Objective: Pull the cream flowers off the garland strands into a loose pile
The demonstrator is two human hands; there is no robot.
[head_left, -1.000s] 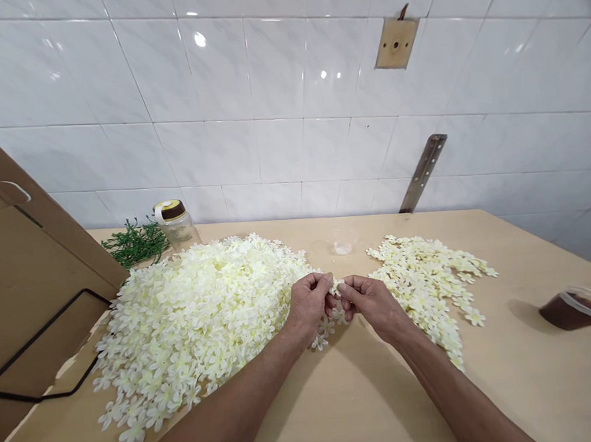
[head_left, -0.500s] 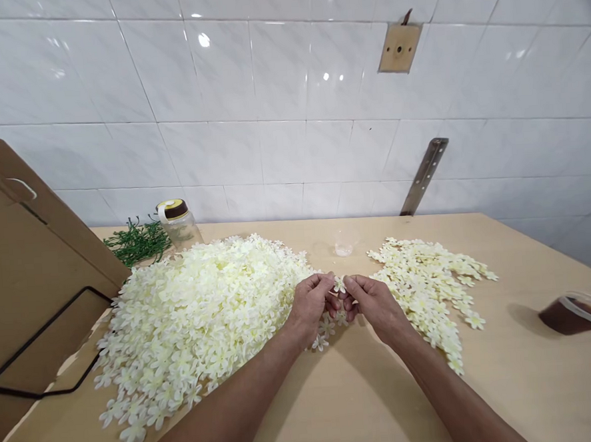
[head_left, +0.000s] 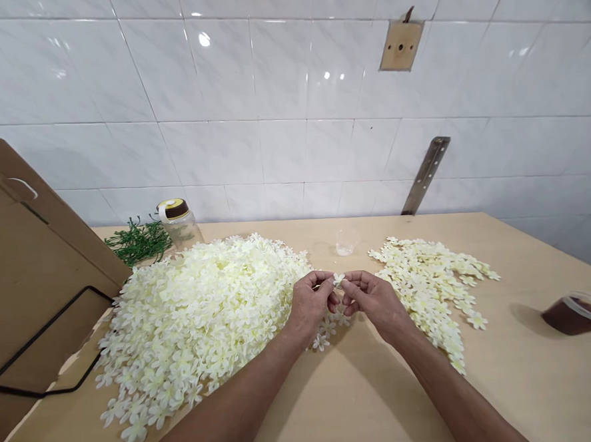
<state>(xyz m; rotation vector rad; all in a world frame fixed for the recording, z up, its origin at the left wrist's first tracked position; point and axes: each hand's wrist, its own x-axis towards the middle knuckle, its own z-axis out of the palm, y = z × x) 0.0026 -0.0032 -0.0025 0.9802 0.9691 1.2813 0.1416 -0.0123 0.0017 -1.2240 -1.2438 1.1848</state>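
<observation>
Flower (head_left: 339,280) hangs in the gap between the person's two hands, raised just above the tabletop (head_left: 347,411). It lies at the fingertips of the left hand (head_left: 311,303), whose thumb and forefinger pinch its left edge; the right hand (head_left: 376,301) pinches it from the opposite side, thumb nearest the viewer. The other fingers of both hands curl inward below it.

It is small and whitish, with rounded petals spread around its middle and partly covered by the fingertips; finer detail is too small to tell. Similar blossoms, white to pale yellow-green, form a large heap (head_left: 206,313) beside the left hand, a few of them lying beneath the hands. A smaller, flatter pile (head_left: 422,280) spreads beyond the right hand, its strands trailing outward. Behind the hands, well apart from the flower, stands a small clear cup (head_left: 345,248).
</observation>
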